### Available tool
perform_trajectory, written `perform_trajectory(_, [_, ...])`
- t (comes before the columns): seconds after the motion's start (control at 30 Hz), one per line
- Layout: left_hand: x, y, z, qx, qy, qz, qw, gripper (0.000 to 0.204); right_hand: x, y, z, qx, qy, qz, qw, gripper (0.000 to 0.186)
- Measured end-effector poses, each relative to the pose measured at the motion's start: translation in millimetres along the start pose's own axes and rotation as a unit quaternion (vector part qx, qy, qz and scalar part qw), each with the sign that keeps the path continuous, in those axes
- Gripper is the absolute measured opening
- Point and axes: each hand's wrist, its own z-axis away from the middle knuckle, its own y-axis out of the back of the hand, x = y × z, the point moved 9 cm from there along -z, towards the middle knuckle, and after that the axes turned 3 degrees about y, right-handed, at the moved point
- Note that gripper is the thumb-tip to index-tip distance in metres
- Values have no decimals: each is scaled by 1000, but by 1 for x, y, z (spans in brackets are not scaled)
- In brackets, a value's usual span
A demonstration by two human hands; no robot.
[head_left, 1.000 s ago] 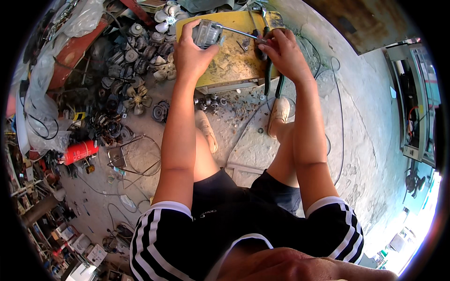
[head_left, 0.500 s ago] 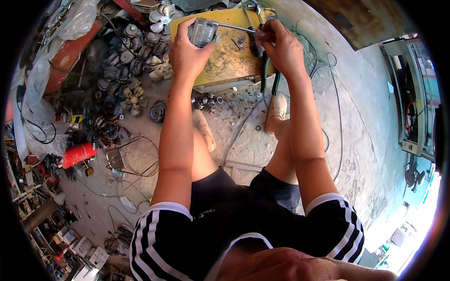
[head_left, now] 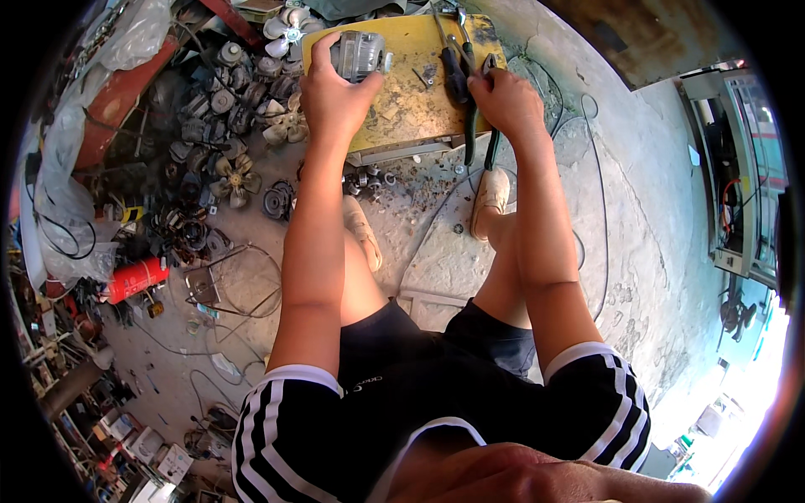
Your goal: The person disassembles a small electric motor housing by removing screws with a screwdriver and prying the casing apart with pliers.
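My left hand (head_left: 340, 105) grips a clear-and-silver cylindrical part (head_left: 359, 54), like a small motor housing, at the left end of the worn yellow board (head_left: 402, 117). My right hand (head_left: 511, 109) is closed at the upper part of green-handled pliers (head_left: 470, 138), whose handles hang toward the board's near edge. Just left of it lie a dark-handled screwdriver (head_left: 454, 75) and a metal tool (head_left: 459, 17) at the far edge. A small dark bolt (head_left: 423, 77) rests mid-board.
Piled motor parts (head_left: 222, 101) and fan blades (head_left: 235, 180) crowd the left floor, near a red cylinder (head_left: 134, 279). Cables (head_left: 599, 210) loop across the concrete at right. A rusty panel (head_left: 637, 33) overhangs the upper right; an open metal cabinet (head_left: 738, 168) stands along the right side.
The long metal shaft that ran from the part to my right hand no longer shows there. My right hand has shifted down onto the pliers; my left hand and part moved slightly left.
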Motion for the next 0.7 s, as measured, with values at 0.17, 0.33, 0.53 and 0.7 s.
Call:
perform_trajectory(0.17, [3, -2, 1, 21, -36, -66, 997, 71, -1, -2, 3, -29, 17, 2, 999, 48])
perform_trajectory(0.33, [2, -3, 2, 17, -41, -56, 997, 69, 4, 5, 6, -2, 2, -53, 999, 50])
perform_trajectory(0.53, [7, -10, 5, 2, -55, -56, 997, 68, -15, 28, 9, 99, 62, -183, 976, 39])
perform_trajectory(0.7, [28, -21, 17, 23, -156, -126, 979, 71, -48, 23, 9, 139, 151, -284, 937, 26])
